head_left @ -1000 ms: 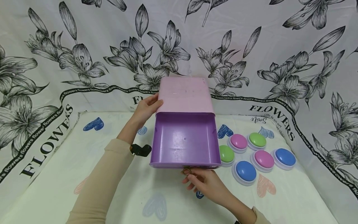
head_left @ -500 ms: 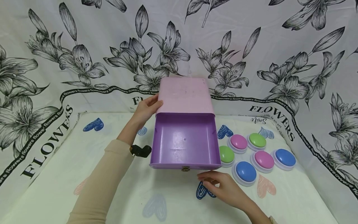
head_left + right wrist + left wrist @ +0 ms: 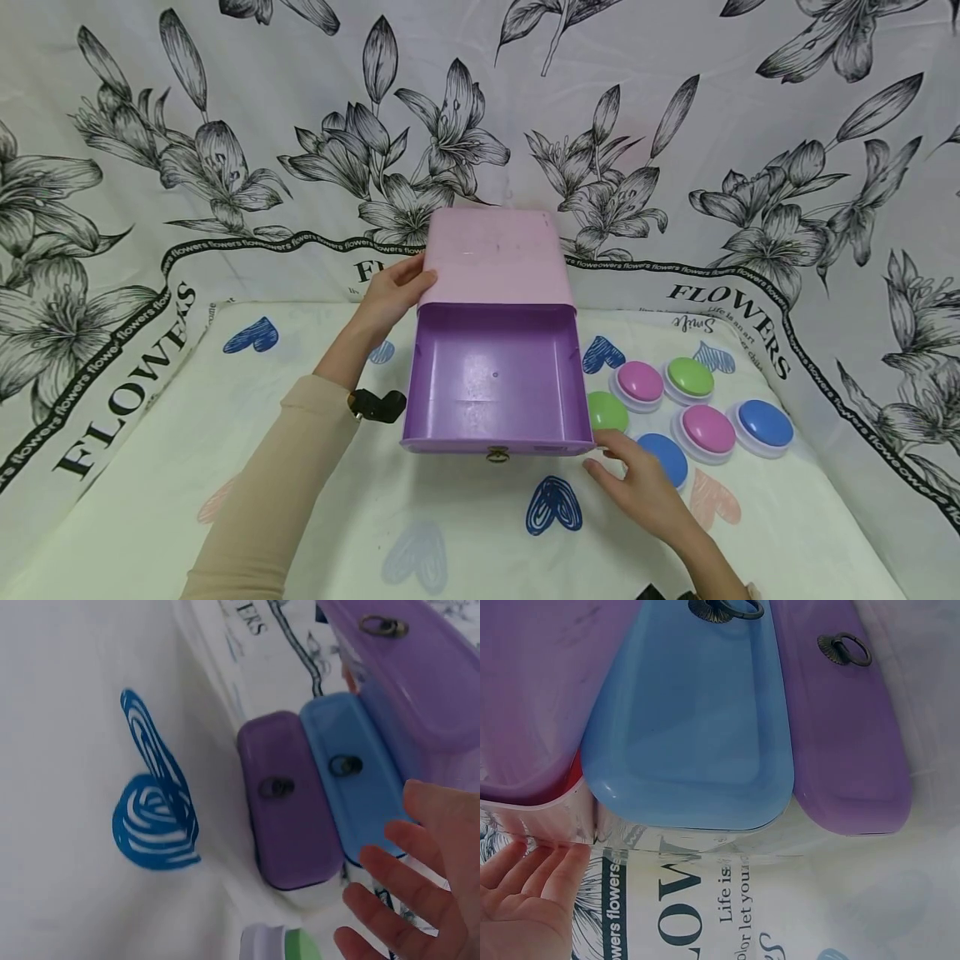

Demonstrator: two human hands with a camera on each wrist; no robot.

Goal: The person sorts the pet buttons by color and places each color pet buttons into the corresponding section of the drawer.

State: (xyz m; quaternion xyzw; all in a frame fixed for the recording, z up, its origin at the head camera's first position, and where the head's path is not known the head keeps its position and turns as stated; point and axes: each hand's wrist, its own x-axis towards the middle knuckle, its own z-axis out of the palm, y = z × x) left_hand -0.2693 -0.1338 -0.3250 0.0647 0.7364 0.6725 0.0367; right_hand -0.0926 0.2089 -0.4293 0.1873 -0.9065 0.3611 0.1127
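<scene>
A pink drawer cabinet (image 3: 495, 254) stands mid-view with its top purple drawer (image 3: 495, 375) pulled far out; no items show inside. A brass-coloured ring pull (image 3: 497, 455) hangs on the drawer front. My left hand (image 3: 390, 292) rests against the cabinet's left side, fingers straight along the pink wall in the left wrist view. At the drawer's front right corner is my right hand (image 3: 641, 483), fingers spread and holding nothing. Beneath the pulled-out drawer, the wrist views show a blue drawer (image 3: 690, 720) and another purple drawer (image 3: 847, 727), both pushed in.
Several round domed buttons in white bases lie right of the cabinet, among them a pink button (image 3: 708, 427), a green button (image 3: 690, 375) and a blue button (image 3: 765, 420). My right hand partly covers a nearer blue button (image 3: 663, 458). Behind hangs a floral cloth (image 3: 300, 125).
My right hand has let go of the ring pull and moved right to the drawer's front right corner. The left hand and the pulled-out drawer have stayed in place.
</scene>
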